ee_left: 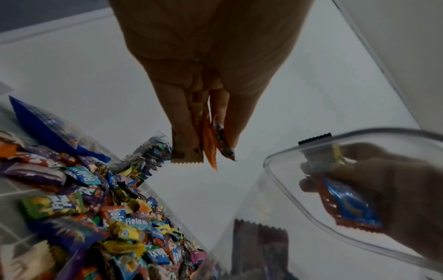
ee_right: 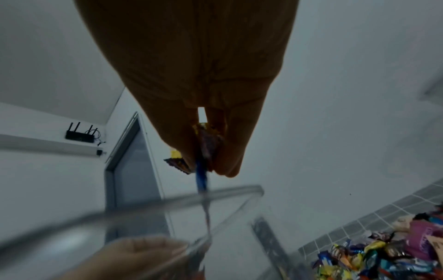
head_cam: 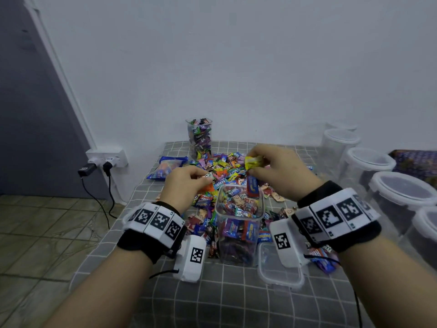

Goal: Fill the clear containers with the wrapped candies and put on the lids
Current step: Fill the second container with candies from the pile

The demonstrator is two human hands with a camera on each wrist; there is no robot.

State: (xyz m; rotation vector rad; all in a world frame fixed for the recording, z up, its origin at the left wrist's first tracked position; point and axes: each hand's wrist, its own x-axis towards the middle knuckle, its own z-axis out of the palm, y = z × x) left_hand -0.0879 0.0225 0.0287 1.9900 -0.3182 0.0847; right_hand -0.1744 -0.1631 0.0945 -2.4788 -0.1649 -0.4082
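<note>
Pictured mid-fill on a grey checked cloth [head_cam: 165, 292]: right hand [head_cam: 279, 171] pinching a small bunch of wrapped candies [head_cam: 254, 162] over the rim of the open clear container [head_cam: 238, 223], already nearly full, while left hand [head_cam: 186, 183] closed on a few more from the loose candy pile [head_cam: 224, 166], with the lid [head_cam: 280, 268] lying just beside the container. Judged light, crinkly and slippery, best taken by the crimped wrapper ends. Shown only from the left wrist: three flat packets [ee_left: 206, 147] dangling from closed fingertips [ee_left: 184, 113], hidden in the head view.
</note>
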